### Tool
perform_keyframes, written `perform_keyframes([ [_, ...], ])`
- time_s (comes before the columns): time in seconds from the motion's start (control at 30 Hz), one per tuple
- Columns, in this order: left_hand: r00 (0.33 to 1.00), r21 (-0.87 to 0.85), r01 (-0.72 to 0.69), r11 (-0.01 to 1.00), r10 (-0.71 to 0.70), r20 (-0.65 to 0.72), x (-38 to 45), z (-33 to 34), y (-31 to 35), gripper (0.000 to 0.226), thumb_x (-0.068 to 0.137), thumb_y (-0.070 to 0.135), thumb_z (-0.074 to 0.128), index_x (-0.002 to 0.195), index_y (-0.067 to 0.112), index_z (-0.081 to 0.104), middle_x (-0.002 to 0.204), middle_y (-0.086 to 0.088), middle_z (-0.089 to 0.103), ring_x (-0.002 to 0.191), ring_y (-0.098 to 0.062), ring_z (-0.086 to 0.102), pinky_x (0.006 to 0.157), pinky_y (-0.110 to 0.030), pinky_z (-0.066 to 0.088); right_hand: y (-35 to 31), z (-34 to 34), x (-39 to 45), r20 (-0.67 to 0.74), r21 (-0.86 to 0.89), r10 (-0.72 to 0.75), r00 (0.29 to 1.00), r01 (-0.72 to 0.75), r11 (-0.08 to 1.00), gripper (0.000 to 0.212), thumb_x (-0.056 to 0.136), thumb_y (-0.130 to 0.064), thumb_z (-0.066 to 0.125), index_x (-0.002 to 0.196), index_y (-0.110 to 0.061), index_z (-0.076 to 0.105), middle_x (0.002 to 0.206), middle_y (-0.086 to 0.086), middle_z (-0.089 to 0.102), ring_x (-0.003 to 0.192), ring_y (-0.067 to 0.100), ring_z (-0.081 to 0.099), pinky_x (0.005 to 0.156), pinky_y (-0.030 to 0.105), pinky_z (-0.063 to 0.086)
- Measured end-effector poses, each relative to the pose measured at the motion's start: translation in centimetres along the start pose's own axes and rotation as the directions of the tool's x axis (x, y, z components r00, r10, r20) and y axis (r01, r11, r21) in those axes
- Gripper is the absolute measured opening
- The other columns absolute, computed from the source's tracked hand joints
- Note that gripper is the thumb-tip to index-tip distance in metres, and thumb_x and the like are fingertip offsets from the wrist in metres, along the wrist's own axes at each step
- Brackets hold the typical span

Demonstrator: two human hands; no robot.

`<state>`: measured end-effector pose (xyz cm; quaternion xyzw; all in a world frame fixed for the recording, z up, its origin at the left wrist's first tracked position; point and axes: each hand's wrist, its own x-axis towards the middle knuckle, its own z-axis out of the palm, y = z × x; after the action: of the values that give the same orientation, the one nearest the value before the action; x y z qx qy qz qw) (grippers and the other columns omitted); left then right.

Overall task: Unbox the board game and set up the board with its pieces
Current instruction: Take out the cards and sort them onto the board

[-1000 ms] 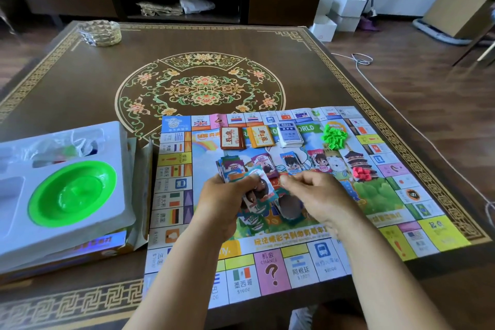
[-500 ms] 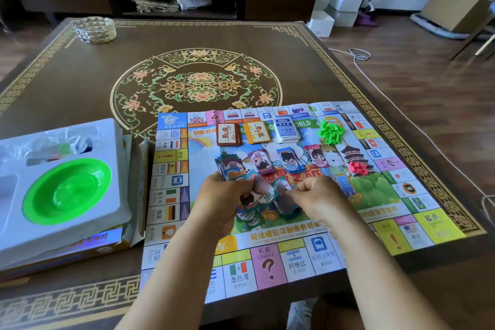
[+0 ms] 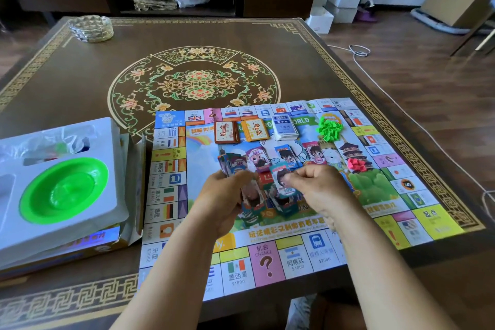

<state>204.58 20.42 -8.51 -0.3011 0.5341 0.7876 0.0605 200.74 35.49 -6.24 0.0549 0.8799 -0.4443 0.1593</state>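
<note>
Now my left hand grips a fanned wad of notes; my right hand pinches one marked "100" above the board square reading "CHANCE".

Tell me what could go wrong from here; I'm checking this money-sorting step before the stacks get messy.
1. The left hand holds a fanned wad of play money while the right hand pinches one note; loose notes could slip and mix with the sorted money piles.
2. Either forearm could nudge the paper game board, scattering the green houses and red pieces.
</note>
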Motion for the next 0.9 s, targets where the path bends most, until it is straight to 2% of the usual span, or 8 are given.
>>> perform_keyframes([
  [0.13,0.999,0.033,-0.03,0.999,0.031,-0.017,0.3,-0.4,0.0,0.018,0.087,-0.012,0.05,0.097,0.001,0.058,0.08,-0.013,0.064,0.069,-0.024,0.063,0.062,-0.033,0.053,0.8,0.3,0.3,0.055,-0.14,0.047,0.997,-0.039,0.989,0.02,0.085,-0.032,0.067,0.079,-0.013,0.066,0.081,0.005,0.069,0.068,0.016,0.057,0.059,0.023,0.041],
  [0.23,0.998,0.037,-0.052,0.998,0.053,-0.019,0.1,-0.4,-0.3,0.014,0.087,-0.011,0.053,0.094,0.0,0.057,0.074,-0.013,0.063,0.066,-0.025,0.061,0.067,-0.037,0.052,0.8,0.7,0.3,0.041,-0.234,0.027,0.999,-0.016,0.972,0.022,0.087,-0.038,0.064,0.077,-0.018,0.062,0.067,-0.003,0.061,0.055,0.011,0.052,0.047,0.022,0.035],
  [0.33,0.998,0.0,-0.064,0.998,0.064,0.005,0.0,-0.1,-0.2,0.01,0.086,-0.01,0.055,0.088,-0.001,0.055,0.056,-0.008,0.065,0.051,-0.02,0.064,0.056,-0.03,0.055,0.3,0.5,0.0,0.049,-0.103,-0.049,0.998,0.054,0.993,0.031,0.086,-0.046,0.061,0.086,-0.016,0.063,0.08,-0.003,0.065,0.07,0.009,0.057,0.057,0.022,0.04],
  [0.4,0.998,0.002,-0.069,0.998,0.069,0.002,0.0,0.0,-0.2,0.009,0.084,-0.008,0.061,0.087,0.001,0.058,0.061,-0.008,0.068,0.056,-0.022,0.065,0.061,-0.034,0.056,-0.3,0.5,-0.6,0.134,0.016,-0.067,0.989,0.066,0.998,0.033,0.085,-0.043,0.063,0.09,-0.011,0.066,0.087,-0.001,0.069,0.075,0.008,0.058,0.062,0.02,0.041],
  [0.47,0.997,-0.002,-0.074,0.997,0.074,-0.004,0.1,0.0,-0.3,0.009,0.082,-0.003,0.066,0.087,0.003,0.062,0.071,-0.01,0.07,0.064,-0.025,0.066,0.068,-0.038,0.055,-0.5,0.8,-0.9,0.176,0.002,-0.083,0.981,0.084,0.996,0.023,0.085,-0.033,0.067,0.085,-0.01,0.067,0.089,0.003,0.071,0.075,0.011,0.058,0.061,0.018,0.04],
  [0.63,0.997,-0.052,-0.061,0.997,0.058,-0.058,0.4,-0.2,-0.2,0.007,0.085,0.006,0.066,0.089,0.006,0.061,0.082,-0.012,0.07,0.072,-0.027,0.068,0.077,-0.044,0.056,0.2,-0.2,-0.1,0.005,-0.009,-0.006,1.0,0.006,1.0,0.025,0.079,-0.037,0.072,0.079,-0.012,0.069,0.09,0.006,0.073,0.078,0.018,0.063,0.06,0.022,0.039],
  [0.73,0.995,-0.059,-0.065,0.996,0.06,-0.081,0.7,-0.5,-0.2,0.008,0.084,0.004,0.066,0.091,0.005,0.061,0.08,-0.011,0.069,0.069,-0.026,0.068,0.07,-0.041,0.057,0.7,-0.3,0.2,0.019,-0.08,0.036,0.999,-0.034,0.996,0.029,0.08,-0.04,0.071,0.078,-0.012,0.066,0.089,0.008,0.072,0.071,0.017,0.058,0.059,0.024,0.04],
  [0.9,0.993,-0.045,-0.07,0.997,0.065,-0.094,0.6,-0.5,-0.2,0.017,0.081,0.007,0.07,0.096,0.004,0.063,0.085,-0.013,0.07,0.073,-0.027,0.069,0.073,-0.042,0.057,0.6,0.9,0.2,0.074,-0.289,0.054,0.996,-0.031,0.957,0.032,0.088,-0.044,0.06,0.069,-0.02,0.053,0.06,-0.001,0.054,0.051,0.012,0.047,0.05,0.025,0.034],
])
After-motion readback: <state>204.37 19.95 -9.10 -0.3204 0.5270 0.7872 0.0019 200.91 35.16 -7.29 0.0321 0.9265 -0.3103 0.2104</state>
